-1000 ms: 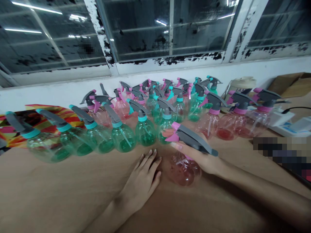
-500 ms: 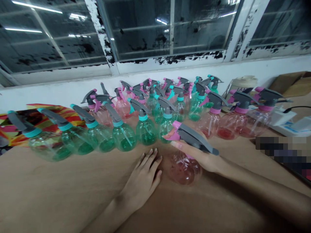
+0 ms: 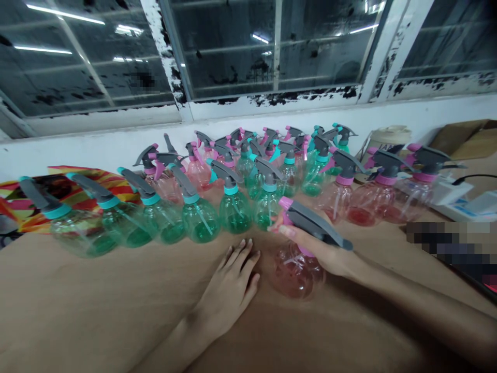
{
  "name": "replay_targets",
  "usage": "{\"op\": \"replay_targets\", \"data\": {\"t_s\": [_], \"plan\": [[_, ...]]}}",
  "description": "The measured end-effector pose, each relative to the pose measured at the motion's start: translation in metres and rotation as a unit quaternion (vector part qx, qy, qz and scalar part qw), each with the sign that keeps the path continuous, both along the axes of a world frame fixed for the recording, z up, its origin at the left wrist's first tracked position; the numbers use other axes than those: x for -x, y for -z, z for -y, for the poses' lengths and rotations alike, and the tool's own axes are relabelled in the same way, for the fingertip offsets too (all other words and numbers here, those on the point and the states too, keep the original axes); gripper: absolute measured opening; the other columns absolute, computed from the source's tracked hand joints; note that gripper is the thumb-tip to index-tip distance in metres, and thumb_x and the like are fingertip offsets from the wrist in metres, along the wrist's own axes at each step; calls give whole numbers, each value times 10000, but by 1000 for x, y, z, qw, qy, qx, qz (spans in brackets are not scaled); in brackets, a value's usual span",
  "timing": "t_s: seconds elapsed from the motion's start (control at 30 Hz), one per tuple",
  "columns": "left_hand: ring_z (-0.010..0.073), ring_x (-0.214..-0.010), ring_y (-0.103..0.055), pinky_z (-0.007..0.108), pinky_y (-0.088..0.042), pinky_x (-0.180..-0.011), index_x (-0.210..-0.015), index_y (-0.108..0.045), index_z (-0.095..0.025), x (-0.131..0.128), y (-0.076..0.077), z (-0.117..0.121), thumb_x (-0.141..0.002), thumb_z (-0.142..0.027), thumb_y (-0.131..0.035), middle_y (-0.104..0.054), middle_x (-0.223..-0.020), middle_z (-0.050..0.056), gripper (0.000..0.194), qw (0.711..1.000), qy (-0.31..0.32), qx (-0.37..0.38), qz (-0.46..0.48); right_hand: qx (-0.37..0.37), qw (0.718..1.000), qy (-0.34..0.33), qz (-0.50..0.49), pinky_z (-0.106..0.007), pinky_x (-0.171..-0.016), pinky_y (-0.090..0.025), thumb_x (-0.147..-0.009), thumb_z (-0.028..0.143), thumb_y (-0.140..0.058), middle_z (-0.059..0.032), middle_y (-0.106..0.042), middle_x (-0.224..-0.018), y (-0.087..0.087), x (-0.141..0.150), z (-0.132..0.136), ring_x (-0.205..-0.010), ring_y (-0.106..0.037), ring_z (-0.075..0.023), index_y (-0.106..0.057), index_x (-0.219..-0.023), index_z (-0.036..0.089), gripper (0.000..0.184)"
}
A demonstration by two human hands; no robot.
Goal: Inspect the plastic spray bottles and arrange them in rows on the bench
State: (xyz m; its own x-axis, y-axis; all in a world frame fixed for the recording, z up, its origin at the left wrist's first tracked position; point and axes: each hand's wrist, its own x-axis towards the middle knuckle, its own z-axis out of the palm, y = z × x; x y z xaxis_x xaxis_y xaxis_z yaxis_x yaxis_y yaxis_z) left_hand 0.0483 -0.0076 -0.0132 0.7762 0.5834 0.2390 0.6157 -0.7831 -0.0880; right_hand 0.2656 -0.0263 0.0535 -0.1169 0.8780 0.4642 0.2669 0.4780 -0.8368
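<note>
The red bottle (image 3: 295, 274) appears to rest on the counter (image 3: 116, 311), in front of the others, its grey sprayer (image 3: 316, 224) already on. The right hand (image 3: 334, 256) is closed around the sprayer. Beside it the left hand (image 3: 231, 285) lies open, back upward, holding nothing. Green bottles (image 3: 202, 225) line up just behind, other red bottles (image 3: 370, 204) to the right, more crowding toward the wall (image 3: 93, 150). Those I can make out have sprayers fitted; only the held one, I'd judge, isn't yet finished with.
</note>
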Motion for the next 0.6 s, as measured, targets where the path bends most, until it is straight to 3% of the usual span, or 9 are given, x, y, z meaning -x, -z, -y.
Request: {"op": "replay_targets", "data": {"t_s": [0.1, 0.2, 0.3, 0.47, 0.6], "plan": [[272, -1329, -354, 477, -335, -1060, -1311, -467, -104, 0, 1, 0, -959, -254, -374, -416, -1427, 145, 393, 1000, -1, 0, 6, 18, 1000, -5, -1, -296, -630, -465, -800, 411, -632, -15, -681, -852, -4, 0, 2, -702, -597, -158, -651, -940, 226, 234], [269, -1326, -360, 471, -338, -1058, -1311, -466, -108, 0, 2, 0, -960, -259, -370, -412, -1431, 141, 393, 1000, -2, 0, 6, 27, 1000, 7, 11, -285, -569, -447, -798, 438, -624, -3, -671, -796, -6, 1, 4, -599, -557, -136, -658, -1003, 241, 287], [262, -1324, -366, 469, -336, -1060, -1306, -467, -111, 0, 1, 1, -963, -260, -355, -421, -1425, 139, 390, 1000, -1, 2, 13, 6, 1000, 13, -6, -306, -658, -471, -778, 445, -642, -10, -668, -845, -3, 2, 5, -679, -581, -154, -666, -1005, 256, 296], [269, -1327, -360, 471, -341, -1057, -1295, -479, -104, -1, -2, 4, -958, -255, -370, -432, -1416, 144, 384, 1000, -5, 4, 5, 8, 999, 50, -4, -294, -577, -447, -793, 420, -632, 37, -553, -627, 10, 0, 3, -599, -515, -145, -652, -1010, 259, 271], [276, -1331, -350, 473, -330, -1064, -1304, -475, -97, -2, -5, 6, -954, -242, -395, -430, -1417, 147, 388, 1000, -14, 14, -8, 12, 998, 64, -7, -279, -508, -423, -773, 420, -642, 37, -534, -598, 17, -5, 3, -542, -468, -130, -679, -899, 241, 222]]}}
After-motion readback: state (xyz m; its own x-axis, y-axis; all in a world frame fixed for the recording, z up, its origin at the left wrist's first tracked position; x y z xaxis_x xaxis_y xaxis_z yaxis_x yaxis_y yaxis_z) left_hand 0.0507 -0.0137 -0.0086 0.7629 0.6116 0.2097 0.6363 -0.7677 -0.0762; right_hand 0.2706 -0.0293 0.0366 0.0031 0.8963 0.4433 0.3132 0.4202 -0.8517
